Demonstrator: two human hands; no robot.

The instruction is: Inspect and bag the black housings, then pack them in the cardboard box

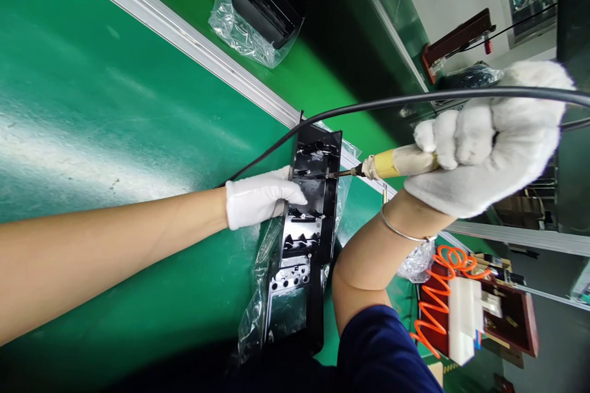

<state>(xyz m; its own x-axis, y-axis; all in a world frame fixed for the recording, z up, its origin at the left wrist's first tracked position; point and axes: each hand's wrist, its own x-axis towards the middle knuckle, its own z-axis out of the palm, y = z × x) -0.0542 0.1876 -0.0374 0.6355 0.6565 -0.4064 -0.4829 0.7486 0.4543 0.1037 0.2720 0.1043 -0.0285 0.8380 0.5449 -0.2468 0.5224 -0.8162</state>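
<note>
While the right hand [488, 147] clasps a yellow electric screwdriver [397, 162], the left hand [260, 198] grips a glossy black housing [304, 231] — long, open-faced, with a row of round holes.

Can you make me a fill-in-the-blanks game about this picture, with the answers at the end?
1. The right hand holds the tool, while the ____ hand grips the black frame.
2. The gloves on both hands are ____.
3. The coiled hose is bright ____.
4. A thin bangle circles the ____ wrist.

Missing words: 1. left; 2. white; 3. orange; 4. right.
</note>
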